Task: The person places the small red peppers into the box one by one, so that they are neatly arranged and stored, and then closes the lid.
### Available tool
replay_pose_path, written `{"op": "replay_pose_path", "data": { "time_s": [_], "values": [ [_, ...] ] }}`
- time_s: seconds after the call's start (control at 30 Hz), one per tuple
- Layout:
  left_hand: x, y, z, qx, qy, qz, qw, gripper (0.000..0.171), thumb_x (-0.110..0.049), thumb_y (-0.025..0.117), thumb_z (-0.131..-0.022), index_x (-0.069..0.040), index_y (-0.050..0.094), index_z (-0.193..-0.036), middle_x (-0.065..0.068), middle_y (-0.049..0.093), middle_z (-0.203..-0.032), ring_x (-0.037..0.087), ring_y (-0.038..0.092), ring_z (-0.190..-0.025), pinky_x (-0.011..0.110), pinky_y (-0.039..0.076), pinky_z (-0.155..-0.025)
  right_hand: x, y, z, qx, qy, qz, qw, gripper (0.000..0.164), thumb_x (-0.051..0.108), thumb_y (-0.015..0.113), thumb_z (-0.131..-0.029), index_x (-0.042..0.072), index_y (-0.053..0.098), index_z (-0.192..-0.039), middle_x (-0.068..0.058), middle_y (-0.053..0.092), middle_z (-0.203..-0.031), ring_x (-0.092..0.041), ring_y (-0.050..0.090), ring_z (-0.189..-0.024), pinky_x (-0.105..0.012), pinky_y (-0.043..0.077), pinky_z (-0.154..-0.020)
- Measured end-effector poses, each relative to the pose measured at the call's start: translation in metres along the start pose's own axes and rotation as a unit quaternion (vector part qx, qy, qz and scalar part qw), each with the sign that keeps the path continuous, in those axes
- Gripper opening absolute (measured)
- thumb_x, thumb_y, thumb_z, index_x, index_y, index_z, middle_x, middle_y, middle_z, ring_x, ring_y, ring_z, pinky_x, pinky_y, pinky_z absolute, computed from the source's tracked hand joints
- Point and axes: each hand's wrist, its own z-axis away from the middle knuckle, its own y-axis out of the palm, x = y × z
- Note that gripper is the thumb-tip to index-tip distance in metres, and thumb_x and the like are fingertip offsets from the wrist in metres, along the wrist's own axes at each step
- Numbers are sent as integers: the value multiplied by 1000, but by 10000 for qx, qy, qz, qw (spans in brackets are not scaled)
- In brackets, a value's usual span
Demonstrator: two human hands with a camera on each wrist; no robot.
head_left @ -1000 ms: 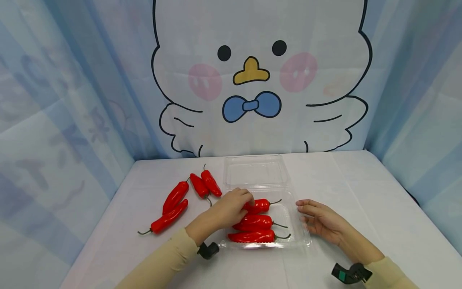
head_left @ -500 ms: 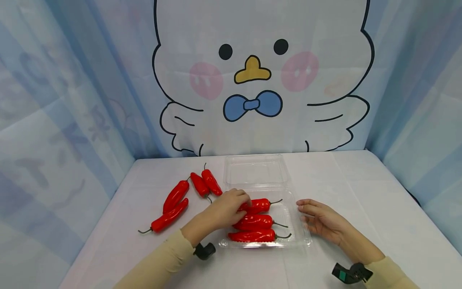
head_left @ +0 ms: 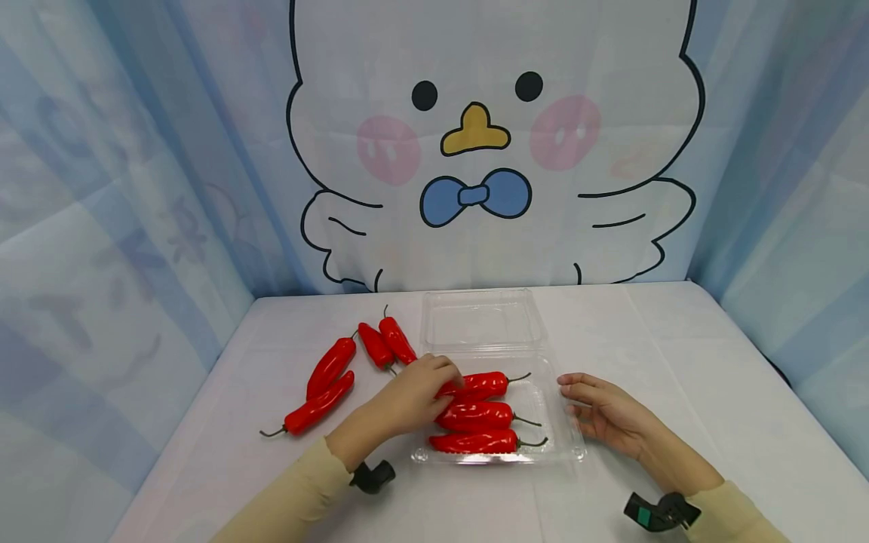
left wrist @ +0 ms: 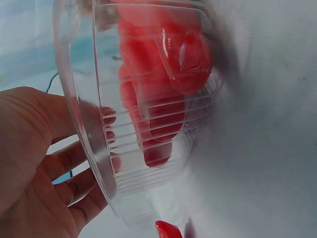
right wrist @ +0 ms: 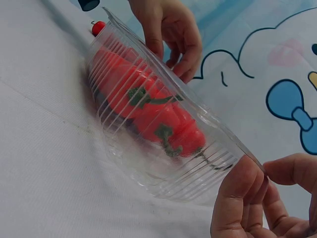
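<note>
A clear plastic clamshell box (head_left: 557, 441) lies opened out on the table, its lid (head_left: 482, 320) folded back toward the far edge. Three red chili peppers rest side by side in its base: the far one (head_left: 490, 385), the middle one (head_left: 480, 416) and the near one (head_left: 475, 443). My left hand (head_left: 422, 388) hovers over the box's left rim, by the tips of the far and middle peppers, fingers loosely bent around nothing. At the right side, my right hand (head_left: 604, 411) pinches the box rim between thumb and fingers, clearest in the right wrist view (right wrist: 267, 203).
Left of the box lie several loose red chili peppers, among them two long ones (head_left: 331, 368) and a pair (head_left: 375, 345) near the lid. A white cloth (head_left: 679, 362) covers the table. Behind it hangs a curtain (head_left: 475, 249) with a cartoon bird.
My left hand has let go of the far pepper and drawn back left, uncovering more of it. The right hand stays at the box rim.
</note>
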Motion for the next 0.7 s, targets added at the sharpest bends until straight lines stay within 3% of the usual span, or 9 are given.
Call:
{"op": "replay_pose_path", "data": {
  "time_s": [0.37,0.7],
  "values": [
    [0,-6,11,-261,-248,234,9991,26,-17,78,-91,-20,69,-115,0,67,-126,20,60,-118,38,57,-100,0,1,0,-41,-1,42,10000,13,19,58,-106,16,57,-118,4,59,-104,-7,57,-84,-20,57,-69],
    [15,-8,28,-715,-533,192,9958,29,-18,83,-87,-20,69,-113,1,67,-125,21,61,-118,41,57,-100,-1,0,-2,-19,11,3,10000,15,19,59,-105,16,56,-119,4,59,-104,-7,57,-83,-20,58,-69]
  ]
}}
